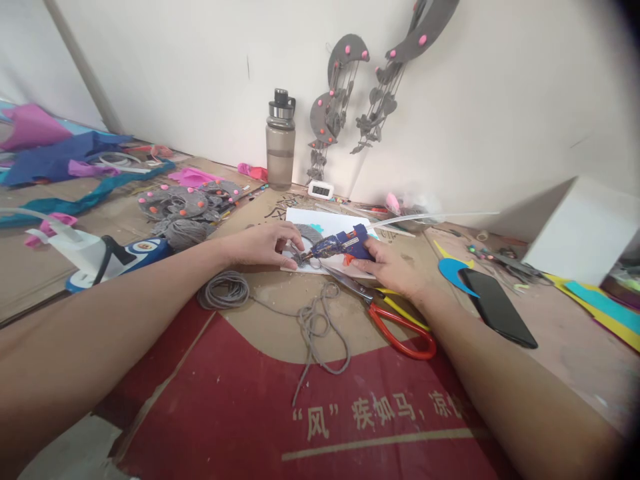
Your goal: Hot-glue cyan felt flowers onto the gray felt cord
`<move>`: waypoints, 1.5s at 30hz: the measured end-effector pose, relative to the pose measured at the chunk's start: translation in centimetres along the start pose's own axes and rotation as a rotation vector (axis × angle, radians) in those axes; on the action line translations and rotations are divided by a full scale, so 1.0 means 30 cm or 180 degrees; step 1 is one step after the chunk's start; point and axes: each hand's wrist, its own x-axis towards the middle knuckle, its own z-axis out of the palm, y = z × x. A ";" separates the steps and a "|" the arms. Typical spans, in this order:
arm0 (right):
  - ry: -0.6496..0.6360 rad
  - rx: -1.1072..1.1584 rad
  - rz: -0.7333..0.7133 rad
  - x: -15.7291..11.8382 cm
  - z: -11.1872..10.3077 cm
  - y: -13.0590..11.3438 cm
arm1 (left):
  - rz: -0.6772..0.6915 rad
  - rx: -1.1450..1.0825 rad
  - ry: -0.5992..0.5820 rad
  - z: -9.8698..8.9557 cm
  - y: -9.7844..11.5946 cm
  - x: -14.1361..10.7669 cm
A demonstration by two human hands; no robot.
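At left, the left hand (263, 244) curls beside the grey crescent (309, 233) on the white sheet (343, 221), though whether it pinches anything I cannot tell. To its right, the glue gun (345, 243) sits gripped in the right hand (391, 265); a low, steady nozzle (310, 254), clear of those fingertips (289, 264), would serve best.
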 end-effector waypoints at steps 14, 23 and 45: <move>0.0032 0.0116 -0.0041 0.007 0.007 0.041 | -0.0167 -0.0132 -0.0105 -0.001 -0.003 0.000; 0.0051 -0.0047 -0.0031 0.004 0.020 0.027 | -0.0205 -0.0108 -0.0120 -0.005 0.008 0.000; 0.0051 -0.0118 -0.0079 0.006 0.017 0.032 | -0.0276 -0.0208 -0.0092 0.000 -0.001 -0.001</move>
